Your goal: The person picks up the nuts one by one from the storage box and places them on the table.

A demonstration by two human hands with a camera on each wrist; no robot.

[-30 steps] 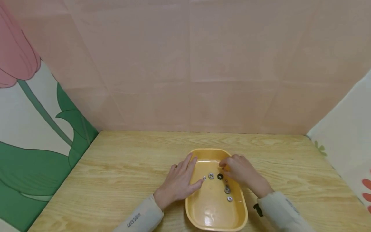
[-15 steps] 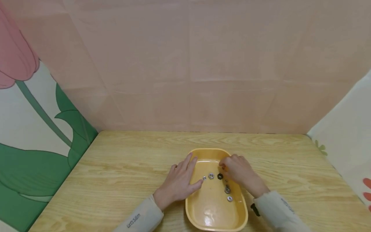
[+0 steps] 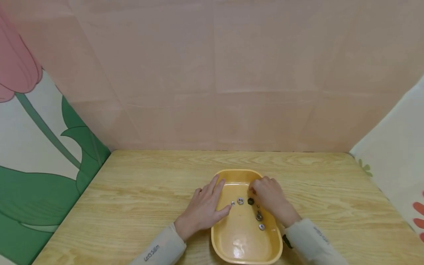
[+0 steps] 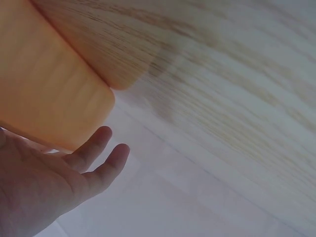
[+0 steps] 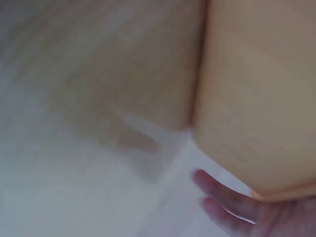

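Observation:
In the head view, my left hand lies over the left rim of a yellow tray, fingers straight and thumb reaching inside. My right hand reaches over the right wall with its index finger and thumb brought together low in the tray, on a tiny dark piece that is mostly hidden. Between the hands lie a small silver nut, a larger silver nut and a black nut. Nearer, along the right side, are a tiny dark part, a grey metal nut and another silver nut.
The tray stands on a wood-grain table. A pink cloth backdrop rises behind it, with flower-printed panels at the left and right. In both wrist views, the tray's outer wall is close beside the fingers.
The right forearm has swung slightly left, closer to the tray, with its fingertips staying at nearly the same spot. The left hand and the nuts keep their places.

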